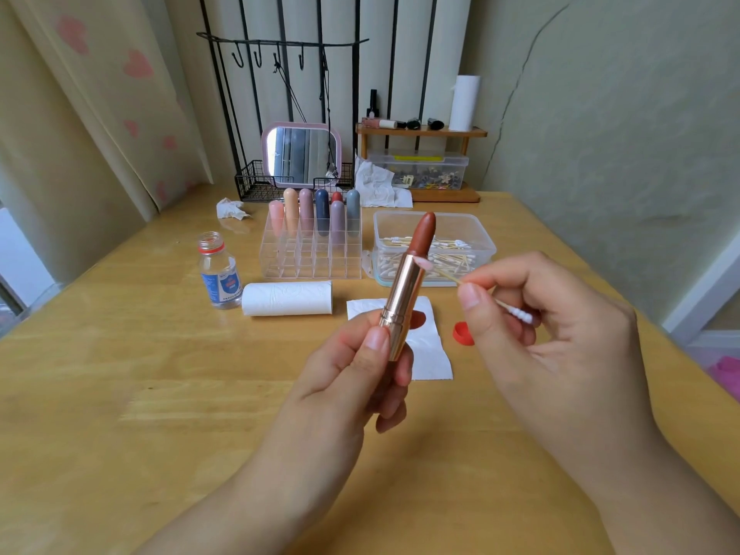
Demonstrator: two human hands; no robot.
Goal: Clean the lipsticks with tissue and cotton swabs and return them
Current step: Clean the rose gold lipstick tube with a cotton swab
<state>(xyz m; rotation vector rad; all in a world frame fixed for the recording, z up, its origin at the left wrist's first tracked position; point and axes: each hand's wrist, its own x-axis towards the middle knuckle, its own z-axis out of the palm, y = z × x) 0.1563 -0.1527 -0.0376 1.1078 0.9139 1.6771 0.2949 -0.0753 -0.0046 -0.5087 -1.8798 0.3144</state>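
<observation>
My left hand (pixel 360 378) grips an uncapped lipstick (pixel 406 286) by its rose-gold tube, held upright with the brown-red bullet extended. My right hand (pixel 536 326) pinches a cotton swab (pixel 460 280); its pink-stained tip touches the rim of the gold tube just below the bullet. A flat tissue sheet (pixel 430 354) lies on the table behind the lipstick. Several capped lipsticks (pixel 312 212) stand in the back row of a clear acrylic organizer (pixel 310 254).
A clear tub of cotton swabs (pixel 476 246) sits right of the organizer. A tissue roll (pixel 286 298) lies beside an open small bottle (pixel 220 274); its red cap (pixel 463 333) lies on the wooden table (pixel 120 394). Crumpled tissues (pixel 230 210), a mirror (pixel 302 154) and a shelf stand behind.
</observation>
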